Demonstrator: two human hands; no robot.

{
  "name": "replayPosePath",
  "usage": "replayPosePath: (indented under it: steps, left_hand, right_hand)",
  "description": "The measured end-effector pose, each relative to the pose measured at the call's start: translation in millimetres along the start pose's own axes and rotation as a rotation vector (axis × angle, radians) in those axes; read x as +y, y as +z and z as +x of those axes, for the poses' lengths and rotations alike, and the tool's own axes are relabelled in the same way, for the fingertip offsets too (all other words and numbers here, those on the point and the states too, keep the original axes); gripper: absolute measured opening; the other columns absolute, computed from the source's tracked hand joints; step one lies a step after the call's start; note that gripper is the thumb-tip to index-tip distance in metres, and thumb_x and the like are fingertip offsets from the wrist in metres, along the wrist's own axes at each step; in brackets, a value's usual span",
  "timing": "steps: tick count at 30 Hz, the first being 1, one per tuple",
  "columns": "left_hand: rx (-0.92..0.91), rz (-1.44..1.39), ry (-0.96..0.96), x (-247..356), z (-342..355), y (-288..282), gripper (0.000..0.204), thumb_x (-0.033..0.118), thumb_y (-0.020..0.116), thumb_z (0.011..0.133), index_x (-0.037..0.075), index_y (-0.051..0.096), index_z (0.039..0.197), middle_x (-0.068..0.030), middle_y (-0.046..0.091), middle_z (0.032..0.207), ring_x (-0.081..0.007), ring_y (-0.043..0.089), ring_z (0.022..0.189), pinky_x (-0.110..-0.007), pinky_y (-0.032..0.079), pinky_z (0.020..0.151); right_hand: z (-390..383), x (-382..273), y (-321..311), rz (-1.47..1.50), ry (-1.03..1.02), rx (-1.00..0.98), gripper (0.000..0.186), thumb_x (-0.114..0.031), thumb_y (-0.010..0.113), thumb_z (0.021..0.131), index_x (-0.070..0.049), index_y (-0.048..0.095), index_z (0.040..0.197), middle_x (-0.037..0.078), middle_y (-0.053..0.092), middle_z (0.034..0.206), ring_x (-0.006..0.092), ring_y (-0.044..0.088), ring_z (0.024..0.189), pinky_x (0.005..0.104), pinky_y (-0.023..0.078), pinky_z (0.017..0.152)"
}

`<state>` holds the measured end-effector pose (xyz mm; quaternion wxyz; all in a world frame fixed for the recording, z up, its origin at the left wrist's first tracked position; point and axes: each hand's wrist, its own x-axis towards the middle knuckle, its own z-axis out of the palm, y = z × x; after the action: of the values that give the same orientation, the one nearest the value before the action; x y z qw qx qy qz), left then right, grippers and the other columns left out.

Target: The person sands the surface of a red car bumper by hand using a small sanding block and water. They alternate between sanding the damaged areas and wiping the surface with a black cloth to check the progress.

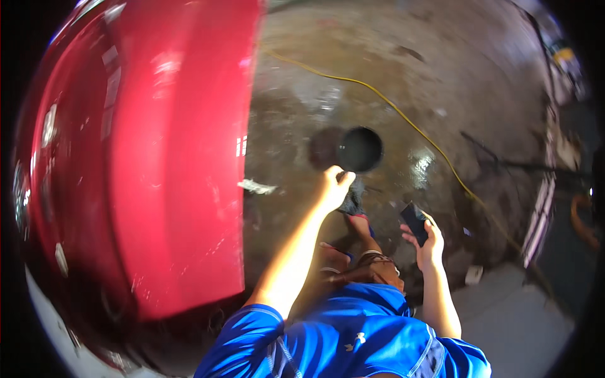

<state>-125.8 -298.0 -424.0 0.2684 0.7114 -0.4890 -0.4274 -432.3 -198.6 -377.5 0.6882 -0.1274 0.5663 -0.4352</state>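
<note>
My left hand (334, 184) reaches out ahead of me, its fingers closed on a dark cloth (353, 200) that hangs down over the line of my leg. Just beyond it a round black bucket (361, 150) stands on the floor, its inside dark. Off to the right, at about hip height, my right hand (430, 242) is wrapped round a dark, flat, rectangular block (413, 223). Whether that block is a sponge or something harder cannot be made out. A shiny red car (189, 157) fills the left side, apart from both hands.
Wet concrete floor (302, 107) lies around my feet, with glare in patches. A yellow hose or cord (403, 116) curves across it from the far side to the right. A dark bar (523, 165) and a pale strip (541, 214) run along the right edge.
</note>
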Motion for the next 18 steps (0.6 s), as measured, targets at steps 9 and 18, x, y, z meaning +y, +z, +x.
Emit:
replayPosePath:
  steps: [9, 18]
  left_hand:
    - [0.043, 0.295, -0.012, -200.6, 176.3, 150.9, 0.032, 0.031, 0.084, 0.093, 0.001, 0.074, 0.098, -0.0122, 0.076, 0.086, -0.0227, 0.072, 0.08, -0.04, 0.056, 0.077]
    - [-0.093, 0.559, -0.298, -262.0, 218.8, 240.4, 0.034, 0.028, 0.083, 0.093, 0.008, 0.076, 0.119, -0.0192, 0.078, 0.118, -0.0385, 0.074, 0.115, -0.047, 0.058, 0.098]
  right_hand:
    - [-44.8, 120.7, -156.2, -0.182, 0.209, 0.523, 0.046, -0.034, 0.05, 0.109, -0.003, 0.063, 0.142, 0.014, 0.074, 0.121, 0.0246, 0.077, 0.094, 0.0358, 0.061, 0.077]
    - [-98.5, 220.9, -173.6, -0.362, 0.465, 0.504, 0.043, -0.03, 0.047, 0.11, -0.002, 0.063, 0.139, 0.013, 0.073, 0.123, 0.0225, 0.074, 0.097, 0.0357, 0.058, 0.081]
